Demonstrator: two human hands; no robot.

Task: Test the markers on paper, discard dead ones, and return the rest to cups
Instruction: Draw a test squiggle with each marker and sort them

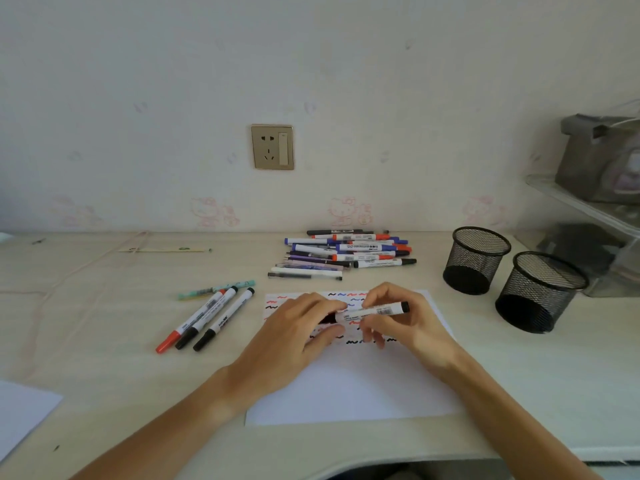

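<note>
Left hand and right hand both grip marker over paper

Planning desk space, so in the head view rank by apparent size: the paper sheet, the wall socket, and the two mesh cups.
1. Paper sheet.
2. Two mesh cups: alike; the right looks bigger, likely nearness.
3. Wall socket.

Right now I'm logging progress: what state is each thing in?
Marker in hands: held level by left hand and right hand.
Paper: flat, squiggled at top.
Two mesh cups: upright, empty.
Marker pile: lying, capped.
Three markers: capped, set aside left.
</note>
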